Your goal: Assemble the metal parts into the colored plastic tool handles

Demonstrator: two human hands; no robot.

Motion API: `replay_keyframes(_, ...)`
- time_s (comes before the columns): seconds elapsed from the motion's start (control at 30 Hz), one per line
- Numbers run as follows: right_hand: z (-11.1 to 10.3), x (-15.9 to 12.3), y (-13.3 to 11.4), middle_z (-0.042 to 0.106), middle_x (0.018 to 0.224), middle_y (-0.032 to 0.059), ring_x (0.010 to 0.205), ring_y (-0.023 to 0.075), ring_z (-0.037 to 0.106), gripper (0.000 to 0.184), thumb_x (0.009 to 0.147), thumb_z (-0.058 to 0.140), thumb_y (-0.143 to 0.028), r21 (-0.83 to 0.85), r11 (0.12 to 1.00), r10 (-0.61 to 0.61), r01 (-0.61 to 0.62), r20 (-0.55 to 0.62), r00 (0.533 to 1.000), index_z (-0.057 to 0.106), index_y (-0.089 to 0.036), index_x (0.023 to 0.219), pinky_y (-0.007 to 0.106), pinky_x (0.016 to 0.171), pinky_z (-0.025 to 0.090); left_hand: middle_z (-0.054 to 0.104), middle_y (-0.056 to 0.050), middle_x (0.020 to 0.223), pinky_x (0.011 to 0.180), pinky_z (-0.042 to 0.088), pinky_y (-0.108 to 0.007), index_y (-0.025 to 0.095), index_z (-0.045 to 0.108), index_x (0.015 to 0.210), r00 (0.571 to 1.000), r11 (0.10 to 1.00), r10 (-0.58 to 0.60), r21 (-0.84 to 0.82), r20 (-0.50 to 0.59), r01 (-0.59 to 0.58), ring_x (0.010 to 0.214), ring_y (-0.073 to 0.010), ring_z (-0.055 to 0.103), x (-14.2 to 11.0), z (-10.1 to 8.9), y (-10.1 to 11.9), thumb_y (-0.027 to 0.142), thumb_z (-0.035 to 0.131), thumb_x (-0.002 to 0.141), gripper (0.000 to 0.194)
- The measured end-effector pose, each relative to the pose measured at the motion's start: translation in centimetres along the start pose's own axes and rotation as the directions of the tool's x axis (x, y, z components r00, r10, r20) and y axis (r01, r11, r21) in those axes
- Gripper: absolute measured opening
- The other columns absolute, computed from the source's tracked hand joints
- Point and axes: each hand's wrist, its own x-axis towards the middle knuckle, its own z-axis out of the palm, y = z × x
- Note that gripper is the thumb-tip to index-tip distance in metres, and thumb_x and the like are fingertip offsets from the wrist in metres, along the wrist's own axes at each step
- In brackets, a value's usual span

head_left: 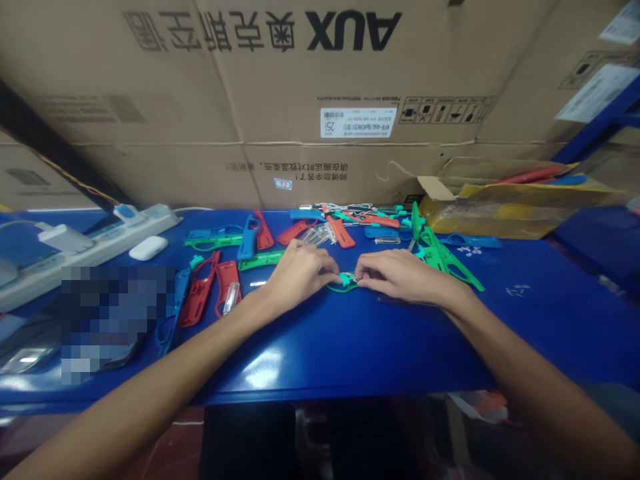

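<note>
Close together over the blue table [320, 353], my left hand [303, 272] and my right hand [397, 275] pinch at a small green plastic piece [342, 287] with thin pale wires. My left fingers close on its left side. On the right, my fingertips are closed at the wires and the piece's right end; exactly what they grip is partly hidden. Beyond my left hand lies a green plastic casing [260, 259]. Green handle-shaped casings [453, 260] rest just past my right wrist. Blue and red casings [200, 293] lie left of my left forearm.
A bundle of wired parts [350, 212] lies at the back before a large cardboard box [280, 80]. An open carton [495, 210] stands back right. At left are a power strip [100, 250], a white earbud case [149, 248] and a pixelated dark item [115, 320].
</note>
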Motion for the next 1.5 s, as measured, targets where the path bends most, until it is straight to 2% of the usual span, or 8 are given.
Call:
replay_keyframes(0.4,0.1,0.1,0.5,0.073,0.089,-0.0016,0.08,0.0164,0.064,0.01,0.097,0.061,-0.031,0.074,0.997,-0.005,0.005,-0.005,1.0,0.068,-0.025,0.095,0.027,0.069,0.035,0.071,0.001,0.093,0.078,0.027,-0.033,0.024,0.075,0.091,0.999,1.0,0.018,0.022,-0.03,-0.017,0.088,-0.018,0.056,-0.3,0.7,-0.5,0.037,0.071,0.092,0.014)
replay_keyframes(0.6,0.0,0.2,0.6,0.073,0.087,-0.0015,0.081,0.0167,0.064,0.01,0.095,0.063,-0.03,0.123,0.992,0.007,-0.008,0.005,1.0,0.069,-0.024,0.091,0.027,0.069,0.036,0.069,-0.001,0.093,0.082,0.029,-0.033,0.02,0.071,0.094,0.993,0.994,0.105,0.027,-0.057,-0.104,0.089,-0.0175,0.06,-0.3,1.0,-0.8,0.036,0.062,0.099,0.019)
replay_keyframes(0.77,-0.1,0.3,0.7,0.073,0.083,-0.0018,0.077,0.0156,0.064,0.011,0.094,0.065,-0.031,0.15,0.989,0.012,-0.014,0.015,1.0,0.071,-0.023,0.09,0.027,0.068,0.036,0.069,0.0,0.092,0.08,0.031,-0.031,0.02,0.071,0.095,0.991,0.991,0.134,-0.024,-0.028,-0.134,0.081,-0.0145,0.061,-0.1,1.0,-1.2,0.036,0.06,0.1,0.02)
replay_keyframes(1.0,-0.2,0.3,0.6,0.073,0.081,-0.0031,0.075,0.0148,0.064,0.012,0.093,0.066,-0.034,0.104,0.995,0.003,-0.001,-0.017,1.0,0.073,-0.025,0.09,0.026,0.068,0.035,0.07,0.001,0.094,0.08,0.031,-0.032,0.022,0.073,0.093,0.989,0.99,0.139,0.034,-0.049,-0.137,0.08,-0.0142,0.06,-0.2,1.0,-1.0,0.032,0.063,0.098,0.015)
replay_keyframes(1.1,-0.1,0.3,0.4,0.073,0.08,-0.0029,0.072,0.0149,0.064,0.011,0.093,0.065,-0.033,0.086,0.996,0.022,-0.022,0.001,1.0,0.073,-0.026,0.091,0.026,0.067,0.036,0.07,0.0,0.092,0.083,0.031,-0.034,0.021,0.073,0.091,0.978,0.967,0.21,0.153,-0.02,-0.204,0.082,-0.0161,0.06,-0.2,0.4,-0.6,0.027,0.059,0.1,0.018)
replay_keyframes(1.23,-0.3,0.3,0.1,0.073,0.079,-0.0019,0.071,0.0156,0.064,0.01,0.092,0.065,-0.032,0.062,0.997,0.054,-0.055,0.015,0.998,0.072,-0.024,0.092,0.027,0.065,0.035,0.069,-0.004,0.095,0.084,0.031,-0.038,0.022,0.074,0.095,0.943,0.894,0.323,0.304,0.075,-0.33,0.086,-0.0202,0.056,-0.3,-0.6,-0.3,0.022,0.052,0.102,0.023)
replay_keyframes(1.37,-0.9,-0.1,-0.2,0.075,0.089,0.0005,0.079,0.0167,0.066,0.012,0.096,0.06,-0.028,0.047,0.998,-0.041,0.04,0.021,0.999,0.072,-0.023,0.095,0.028,0.067,0.038,0.069,-0.005,0.096,0.084,0.032,-0.039,0.023,0.073,0.097,0.936,0.865,0.336,0.357,0.108,-0.352,0.087,-0.0214,0.055,-0.3,-1.0,0.0,0.02,0.049,0.103,0.025)
replay_keyframes(1.5,-1.2,-0.9,-0.9,0.074,0.092,0.0034,0.083,0.0193,0.068,0.016,0.097,0.059,-0.026,-0.094,0.991,-0.089,0.096,0.074,0.993,0.073,-0.023,0.09,0.029,0.068,0.04,0.069,-0.005,0.093,0.082,0.033,-0.039,0.021,0.073,0.098,0.941,0.887,0.327,0.316,0.086,-0.337,0.084,-0.0202,0.056,-0.4,-0.4,-0.1,0.023,0.048,0.104,0.026)
